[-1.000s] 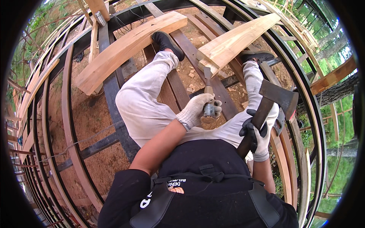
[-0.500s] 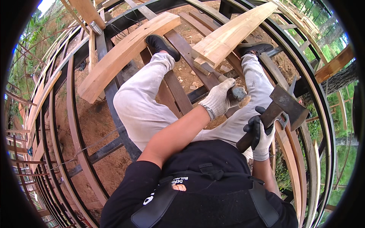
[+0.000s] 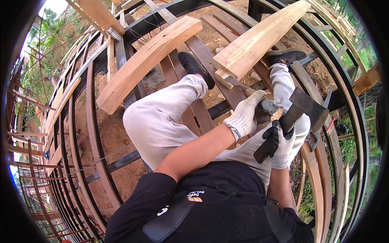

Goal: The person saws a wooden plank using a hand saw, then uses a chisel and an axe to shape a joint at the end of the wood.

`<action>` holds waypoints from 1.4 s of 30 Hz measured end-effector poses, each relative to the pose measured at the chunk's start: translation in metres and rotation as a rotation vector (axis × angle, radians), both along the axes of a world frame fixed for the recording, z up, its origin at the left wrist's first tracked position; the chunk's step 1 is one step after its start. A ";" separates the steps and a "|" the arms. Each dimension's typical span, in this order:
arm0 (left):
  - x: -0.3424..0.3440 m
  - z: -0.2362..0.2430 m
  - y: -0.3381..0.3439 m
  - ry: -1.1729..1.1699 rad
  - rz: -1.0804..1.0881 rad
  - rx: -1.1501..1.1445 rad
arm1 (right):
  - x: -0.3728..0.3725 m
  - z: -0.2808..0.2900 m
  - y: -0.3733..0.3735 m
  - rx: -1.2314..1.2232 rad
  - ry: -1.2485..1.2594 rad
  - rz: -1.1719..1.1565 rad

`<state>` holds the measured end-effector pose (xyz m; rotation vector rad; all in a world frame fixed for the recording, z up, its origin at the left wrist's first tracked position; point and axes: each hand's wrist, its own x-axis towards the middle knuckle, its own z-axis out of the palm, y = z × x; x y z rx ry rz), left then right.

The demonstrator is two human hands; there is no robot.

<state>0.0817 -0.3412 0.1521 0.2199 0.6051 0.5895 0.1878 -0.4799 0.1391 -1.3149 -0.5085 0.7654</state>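
Note:
My left hand, in a white knit glove, is wrapped round the handle of a chisel. The chisel points away from me, its blade against the notched near end of a broad tapered timber. The handle's butt looks worn and frayed. My right hand, in a white glove with black palm and fingers, grips a hatchet by its shaft. The dark hatchet head is raised to the right of the chisel butt, close to it; whether they touch I cannot tell.
A thick curved beam lies across the frame at the left. A handsaw rests by my right leg. Dark rails and planks form an open frame with earth below. A metal can-like cylinder stands at the far left.
The hatchet and my right hand have come nearer to the chisel butt. My left hand still holds the chisel at the timber's end. The whole view has shifted slightly.

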 end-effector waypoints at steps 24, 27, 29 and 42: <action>-0.029 0.014 -0.001 1.134 -0.051 1.785 | 0.002 -0.024 -0.015 0.114 0.094 -0.024; -0.015 0.004 0.006 1.206 0.116 2.107 | 0.005 -0.028 -0.014 0.066 0.106 -0.008; -0.008 -0.002 0.017 1.136 0.116 2.163 | -0.003 -0.012 -0.008 0.064 0.100 -0.031; 0.023 -0.017 0.063 0.812 -0.014 2.265 | 0.002 0.027 -0.016 0.111 -0.083 0.005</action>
